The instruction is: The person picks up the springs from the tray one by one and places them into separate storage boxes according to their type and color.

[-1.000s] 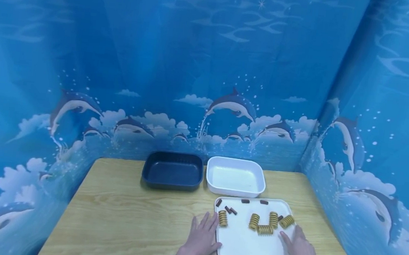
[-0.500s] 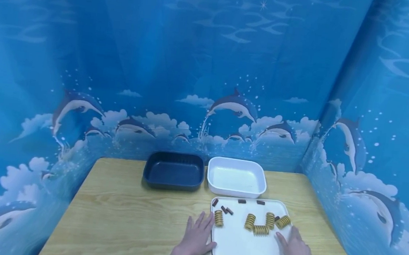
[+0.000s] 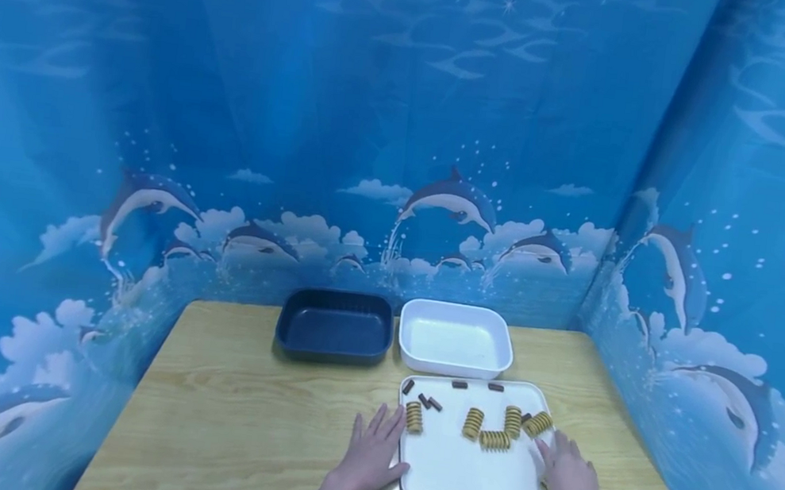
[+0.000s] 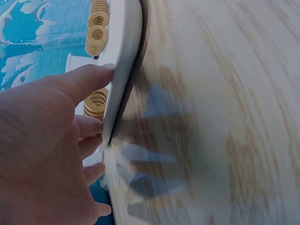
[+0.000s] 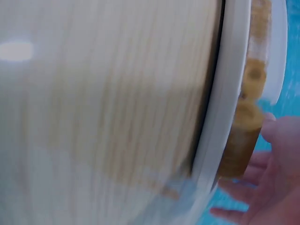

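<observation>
A white tray (image 3: pixel 461 476) lies on the table in the head view. On it are several tan stacks of rings (image 3: pixel 473 423) that look like coils, and several small dark brown bars (image 3: pixel 460 385). My left hand (image 3: pixel 366 454) is spread along the tray's left edge; in the left wrist view its thumb (image 4: pixel 91 79) touches the rim. At the right edge is my right hand (image 3: pixel 572 479), thumb over the tray's inside. Another ring stack (image 3: pixel 543 485) peeks out beside it, mostly hidden. The right wrist view is blurred, with the fingers (image 5: pixel 239 190) close to a tan stack (image 5: pixel 241 140).
Behind the tray stand a dark blue bin (image 3: pixel 332 354) and, to its right, a white bin (image 3: pixel 453 367). The wooden table (image 3: pixel 224 411) extends left of the tray. A blue dolphin-print curtain (image 3: pixel 349 113) encloses the back and sides.
The tray, with the ring stacks and bars on it, has slid a little to the left. Both hands have moved left along with it, and a ring stack now shows beside the right hand.
</observation>
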A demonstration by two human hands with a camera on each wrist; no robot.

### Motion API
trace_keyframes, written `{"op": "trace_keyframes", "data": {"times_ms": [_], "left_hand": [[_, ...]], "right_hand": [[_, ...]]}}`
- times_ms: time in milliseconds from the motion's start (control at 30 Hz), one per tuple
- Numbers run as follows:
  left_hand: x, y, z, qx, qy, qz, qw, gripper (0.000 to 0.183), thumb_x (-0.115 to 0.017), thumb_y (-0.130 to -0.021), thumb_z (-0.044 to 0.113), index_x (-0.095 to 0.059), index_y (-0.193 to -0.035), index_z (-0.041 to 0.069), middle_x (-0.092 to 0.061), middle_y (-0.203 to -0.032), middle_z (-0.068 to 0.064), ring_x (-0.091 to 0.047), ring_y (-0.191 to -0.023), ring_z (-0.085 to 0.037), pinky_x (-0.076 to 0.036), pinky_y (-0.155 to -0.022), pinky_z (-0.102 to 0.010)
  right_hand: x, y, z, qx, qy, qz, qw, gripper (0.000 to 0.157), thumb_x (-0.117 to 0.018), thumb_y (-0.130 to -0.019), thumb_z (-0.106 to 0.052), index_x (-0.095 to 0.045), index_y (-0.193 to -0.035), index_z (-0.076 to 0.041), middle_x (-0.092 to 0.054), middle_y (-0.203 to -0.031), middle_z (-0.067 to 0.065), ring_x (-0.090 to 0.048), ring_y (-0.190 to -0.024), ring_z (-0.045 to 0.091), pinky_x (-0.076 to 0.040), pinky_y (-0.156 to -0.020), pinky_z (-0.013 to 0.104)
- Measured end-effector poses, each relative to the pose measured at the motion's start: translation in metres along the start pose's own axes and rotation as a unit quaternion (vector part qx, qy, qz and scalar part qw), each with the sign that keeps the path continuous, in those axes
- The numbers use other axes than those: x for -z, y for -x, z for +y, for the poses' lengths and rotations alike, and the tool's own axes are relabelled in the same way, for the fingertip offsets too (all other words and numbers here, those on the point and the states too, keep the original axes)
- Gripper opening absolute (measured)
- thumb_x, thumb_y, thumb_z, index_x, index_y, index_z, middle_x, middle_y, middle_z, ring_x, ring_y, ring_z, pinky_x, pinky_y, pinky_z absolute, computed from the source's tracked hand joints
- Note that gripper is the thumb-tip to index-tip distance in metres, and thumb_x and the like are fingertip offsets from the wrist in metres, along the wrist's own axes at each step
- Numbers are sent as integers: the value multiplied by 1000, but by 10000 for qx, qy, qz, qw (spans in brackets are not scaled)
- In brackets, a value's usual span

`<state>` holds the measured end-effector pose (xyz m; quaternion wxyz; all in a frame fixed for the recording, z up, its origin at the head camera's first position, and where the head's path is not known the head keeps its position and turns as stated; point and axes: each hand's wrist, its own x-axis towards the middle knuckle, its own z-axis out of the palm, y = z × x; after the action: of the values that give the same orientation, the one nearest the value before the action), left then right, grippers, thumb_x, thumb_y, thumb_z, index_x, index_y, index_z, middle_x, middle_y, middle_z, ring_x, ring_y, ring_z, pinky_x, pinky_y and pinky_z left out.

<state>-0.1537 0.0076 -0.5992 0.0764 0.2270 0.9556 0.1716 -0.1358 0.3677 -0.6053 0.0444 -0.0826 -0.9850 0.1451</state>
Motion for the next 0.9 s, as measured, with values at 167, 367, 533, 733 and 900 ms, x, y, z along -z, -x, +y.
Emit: {"op": "trace_keyframes", "data": {"times_ms": [167,367,533,733,900], "left_hand": [[1,-1,0,21,7,3,10000,79,-67,-92,48,-40,-154,8,-31,-164,-8,-26,-151,-38,-18,-116,-71],[3,-2,4,101,64,109,9999,75,-67,-93,43,-40,-154,7,-32,-164,-8,-25,-151,-38,-17,-116,-71],[-1,-8,9,337,-78,224,9991,74,-66,-94,39,-39,-155,8,-32,-164,-8,-25,-152,-35,-18,-117,-69],[-6,-12,11,454,-371,326,9977,73,-66,-93,39,-41,-154,9,-34,-163,-7,-28,-151,-35,-19,-117,-70],[-4,-12,14,529,-462,311,9970,72,-66,-93,40,-42,-153,10,-35,-162,-6,-28,-151,-34,-18,-118,-69]], "right_hand": [[3,-13,27,529,-506,164,9972,38,-50,-105,-15,-55,-135,8,-51,-138,34,-41,-129,61,-37,-99,73],[2,-24,48,1281,-508,499,9892,36,-64,-96,-7,-63,-131,3,-56,-132,35,-46,-122,63,-40,-91,76],[-1,-25,55,1447,-470,413,9875,40,-63,-98,-11,-60,-136,0,-55,-137,32,-44,-128,60,-37,-98,75],[-4,-23,60,1716,-108,590,9833,40,-62,-99,-14,-60,-137,-1,-58,-138,26,-43,-132,55,-33,-103,74],[-4,-18,65,1818,284,539,9814,43,-54,-104,-23,-55,-143,-5,-51,-148,20,-36,-142,46,-27,-105,77]]}}
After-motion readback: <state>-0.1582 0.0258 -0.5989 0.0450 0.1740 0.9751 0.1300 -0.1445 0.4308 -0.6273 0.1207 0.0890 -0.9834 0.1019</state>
